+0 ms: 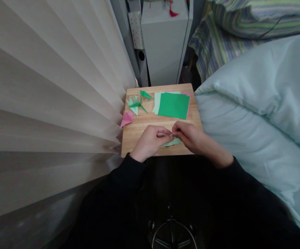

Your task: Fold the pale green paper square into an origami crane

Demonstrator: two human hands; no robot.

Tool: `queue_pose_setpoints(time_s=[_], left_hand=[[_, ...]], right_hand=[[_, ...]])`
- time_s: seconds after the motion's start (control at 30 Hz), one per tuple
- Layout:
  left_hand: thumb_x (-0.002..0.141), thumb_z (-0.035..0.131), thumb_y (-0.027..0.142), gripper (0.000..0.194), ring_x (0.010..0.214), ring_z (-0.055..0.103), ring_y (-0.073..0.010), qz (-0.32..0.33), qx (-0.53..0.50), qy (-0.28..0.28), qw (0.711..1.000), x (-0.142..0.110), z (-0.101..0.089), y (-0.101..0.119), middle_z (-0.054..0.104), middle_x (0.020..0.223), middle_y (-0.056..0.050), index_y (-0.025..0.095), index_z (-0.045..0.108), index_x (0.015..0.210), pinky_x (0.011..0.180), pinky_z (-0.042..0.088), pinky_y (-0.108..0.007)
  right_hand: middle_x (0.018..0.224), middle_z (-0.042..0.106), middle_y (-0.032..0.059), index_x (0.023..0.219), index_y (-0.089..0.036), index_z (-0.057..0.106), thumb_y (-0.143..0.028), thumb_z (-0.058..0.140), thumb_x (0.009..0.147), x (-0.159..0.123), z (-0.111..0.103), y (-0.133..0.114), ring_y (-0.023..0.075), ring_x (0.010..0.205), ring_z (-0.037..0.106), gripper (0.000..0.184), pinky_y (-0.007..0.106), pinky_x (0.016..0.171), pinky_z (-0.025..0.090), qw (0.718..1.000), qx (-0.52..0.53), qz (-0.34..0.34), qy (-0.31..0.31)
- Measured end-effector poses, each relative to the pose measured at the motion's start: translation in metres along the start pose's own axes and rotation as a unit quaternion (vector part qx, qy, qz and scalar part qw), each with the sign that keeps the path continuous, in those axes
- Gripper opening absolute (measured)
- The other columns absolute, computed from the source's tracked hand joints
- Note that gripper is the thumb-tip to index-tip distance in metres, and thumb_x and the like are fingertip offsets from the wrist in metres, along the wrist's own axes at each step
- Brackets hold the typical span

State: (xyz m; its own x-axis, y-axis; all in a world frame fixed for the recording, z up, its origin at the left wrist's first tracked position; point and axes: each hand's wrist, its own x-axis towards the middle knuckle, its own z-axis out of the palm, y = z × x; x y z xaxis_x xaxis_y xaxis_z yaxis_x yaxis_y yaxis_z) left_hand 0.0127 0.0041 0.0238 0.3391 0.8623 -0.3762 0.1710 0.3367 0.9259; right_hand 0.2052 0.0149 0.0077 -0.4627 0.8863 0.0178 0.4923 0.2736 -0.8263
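Near the front edge of a small wooden table point(139, 138), a pale green sheet of origami paper point(175, 141) is partly folded. My left hand point(153, 139) pinches it from the left, thumb and fingers closed on its upper edge. From the right, my right hand point(188, 135) grips the same paper with thumb and fingertips, close to the left fingertips. Both hands cover much of the paper, so its exact fold is hidden. Beyond them lies a stack of square sheets with a green sheet point(174, 105) on top.
Several folded paper cranes lie at the table's back left, including a green crane point(146, 94) and a pink crane point(127, 118). A pleated curtain point(61, 103) borders the left. Pale bedding point(256, 103) rises on the right. A white cabinet point(165, 48) stands behind the table.
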Motion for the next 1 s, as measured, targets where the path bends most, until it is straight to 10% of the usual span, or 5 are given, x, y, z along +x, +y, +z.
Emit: queue_pose_setpoints(time_s=[0.47, 1.0], left_hand=[[0.07, 0.084, 0.023, 0.017, 0.074, 0.066, -0.0126, -0.007, -0.057, 0.033, 0.998, 0.002, -0.002, -0.005, 0.074, 0.078, -0.002, 0.014, 0.075, 0.081, 0.077, 0.049, -0.027], [0.066, 0.088, 0.021, 0.019, 0.068, 0.063, -0.011, -0.065, -0.227, 0.027, 0.971, 0.002, 0.0, -0.003, 0.073, 0.073, -0.001, 0.014, 0.077, 0.079, 0.073, 0.047, -0.025]], right_hand=[[0.088, 0.078, 0.0031, 0.086, -0.021, 0.073, -0.021, 0.066, 0.086, 0.002, -0.009, -0.008, 0.0201, 0.084, 0.071, 0.007, 0.033, 0.081, 0.054, 0.995, 0.069, -0.063, 0.02], [0.086, 0.075, 0.0043, 0.077, -0.022, 0.076, -0.03, 0.073, 0.081, -0.001, -0.021, -0.017, 0.0191, 0.077, 0.069, 0.009, 0.031, 0.064, 0.062, 0.976, 0.213, 0.039, -0.005]])
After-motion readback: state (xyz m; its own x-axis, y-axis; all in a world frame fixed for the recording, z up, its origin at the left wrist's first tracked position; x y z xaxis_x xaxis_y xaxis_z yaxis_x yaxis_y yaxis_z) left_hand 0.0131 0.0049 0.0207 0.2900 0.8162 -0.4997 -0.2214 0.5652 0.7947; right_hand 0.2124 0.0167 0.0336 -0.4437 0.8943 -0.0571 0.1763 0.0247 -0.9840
